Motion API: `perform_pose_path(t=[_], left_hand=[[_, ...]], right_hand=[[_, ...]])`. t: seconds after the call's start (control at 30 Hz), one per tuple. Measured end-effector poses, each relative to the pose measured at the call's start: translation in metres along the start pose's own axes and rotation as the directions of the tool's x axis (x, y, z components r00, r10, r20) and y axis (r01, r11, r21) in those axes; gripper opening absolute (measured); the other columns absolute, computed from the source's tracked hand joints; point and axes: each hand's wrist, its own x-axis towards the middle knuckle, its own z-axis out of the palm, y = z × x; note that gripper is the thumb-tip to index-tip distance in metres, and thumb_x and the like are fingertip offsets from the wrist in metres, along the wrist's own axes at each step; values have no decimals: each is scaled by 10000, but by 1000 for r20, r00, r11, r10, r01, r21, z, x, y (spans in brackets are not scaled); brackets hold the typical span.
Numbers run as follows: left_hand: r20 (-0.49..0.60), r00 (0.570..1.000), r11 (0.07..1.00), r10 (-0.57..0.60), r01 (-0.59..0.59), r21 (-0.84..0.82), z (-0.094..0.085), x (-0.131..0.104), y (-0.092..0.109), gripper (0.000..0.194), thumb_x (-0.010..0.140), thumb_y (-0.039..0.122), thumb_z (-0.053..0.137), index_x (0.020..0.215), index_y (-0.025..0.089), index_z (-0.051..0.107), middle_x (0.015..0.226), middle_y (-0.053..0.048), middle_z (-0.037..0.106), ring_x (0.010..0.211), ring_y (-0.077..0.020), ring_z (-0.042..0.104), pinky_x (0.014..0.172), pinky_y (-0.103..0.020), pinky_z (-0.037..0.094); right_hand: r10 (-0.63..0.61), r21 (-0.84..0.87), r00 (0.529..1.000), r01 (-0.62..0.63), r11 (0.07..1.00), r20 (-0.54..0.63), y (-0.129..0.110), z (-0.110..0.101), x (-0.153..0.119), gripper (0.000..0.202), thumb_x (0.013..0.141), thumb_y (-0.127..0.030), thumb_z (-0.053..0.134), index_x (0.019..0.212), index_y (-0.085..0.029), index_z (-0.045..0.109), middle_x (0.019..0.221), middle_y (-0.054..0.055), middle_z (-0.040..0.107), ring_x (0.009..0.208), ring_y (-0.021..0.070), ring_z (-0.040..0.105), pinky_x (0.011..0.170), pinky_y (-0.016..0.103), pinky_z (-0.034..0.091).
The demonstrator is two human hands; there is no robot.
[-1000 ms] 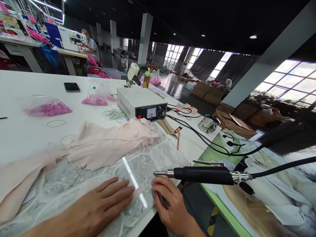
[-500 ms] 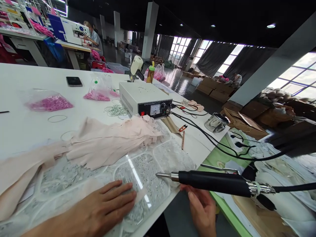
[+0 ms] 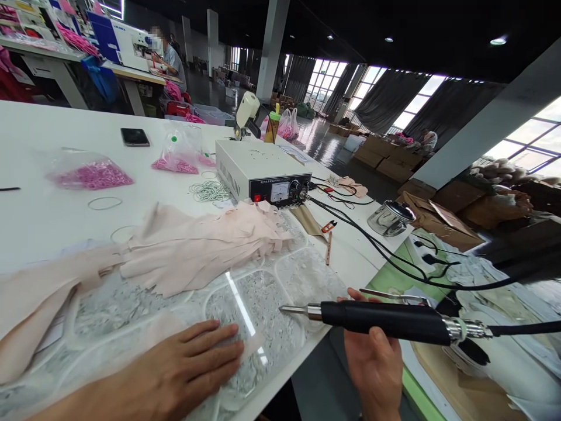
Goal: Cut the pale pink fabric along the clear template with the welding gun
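My left hand point(image 3: 193, 362) lies flat, fingers stretched out, on the clear-covered, grey-patterned work surface point(image 3: 245, 304). A sheer pale piece point(image 3: 164, 328) shows beside it. My right hand point(image 3: 372, 362) is at a black handpiece point(image 3: 381, 320) with a pointed metal tip and a cable at its rear. Its fingers pass behind the handpiece, with fingertips showing above, while the thumb is at the lower edge, not wrapped round it. Pale pink fabric pieces point(image 3: 201, 245) lie in a pile beyond my left hand.
A control box point(image 3: 263, 169) with a dial stands behind the fabric, its black cables point(image 3: 355, 231) running right. Bags of pink loops point(image 3: 92, 175), a phone point(image 3: 135, 137), an orange snipper point(image 3: 328, 226), and a metal jar point(image 3: 390, 218) are on the table. Someone sits at a sewing machine point(image 3: 125, 44).
My right hand has risen from below the handpiece to behind it, its fingertips now showing above. The left hand stays flat. The view has shifted slightly.
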Motion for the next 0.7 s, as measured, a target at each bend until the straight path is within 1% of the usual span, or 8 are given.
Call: perform_pose_path(t=[0.1, 0.17, 0.3, 0.43, 0.57, 0.7], left_hand=[[15, 1000, 998, 24, -25, 58, -2, 0, 0, 639, 904, 29, 503, 1522, 153, 402, 1540, -30, 458, 1472, -193, 343, 1220, -332, 234], [16, 999, 996, 37, -38, 83, -2, 0, -1, 609, 923, 51, 495, 1518, 143, 407, 1544, -31, 455, 1479, -194, 331, 1221, -330, 232], [-2, 999, 993, 51, -50, 109, 1, -1, -1, 613, 934, 71, 490, 1533, 139, 383, 1545, -35, 459, 1486, -192, 319, 1224, -327, 232], [-15, 998, 989, 53, -50, 141, 4, -3, -2, 603, 939, 91, 483, 1532, 140, 387, 1546, -35, 461, 1491, -196, 312, 1226, -328, 228], [-26, 998, 986, 52, -47, 162, 5, -4, -2, 622, 921, 85, 477, 1534, 129, 382, 1547, -38, 460, 1490, -200, 316, 1218, -321, 253], [-3, 998, 984, 64, -63, 170, 4, -3, -2, 646, 907, 88, 488, 1541, 115, 364, 1550, -49, 453, 1485, -210, 327, 1207, -327, 289]], right_hand=[[51, 54, 999, -50, 997, -7, -4, 7, 4, 395, 830, -456, 706, 1188, -298, 657, 1127, 59, 730, 936, 295, 719, 928, 597, 509], [61, 77, 998, -60, 995, -10, -5, 12, 6, 417, 827, -485, 690, 1195, -294, 650, 1121, 55, 723, 921, 285, 712, 911, 577, 514], [47, 105, 998, -43, 993, -29, -6, 20, 7, 361, 827, -468, 673, 1132, -276, 666, 1130, 45, 720, 922, 260, 699, 893, 530, 520], [58, 144, 998, -52, 988, -34, -5, 23, 7, 337, 810, -453, 683, 1094, -272, 671, 1083, 35, 743, 898, 254, 712, 865, 502, 534], [51, 153, 998, -44, 987, -44, -5, 24, 8, 332, 799, -445, 684, 1069, -253, 676, 1058, 46, 749, 874, 258, 717, 836, 495, 547], [28, 159, 999, -24, 987, -28, -6, 26, 8, 300, 809, -434, 667, 1037, -241, 681, 1041, 55, 751, 865, 267, 721, 818, 507, 553]])
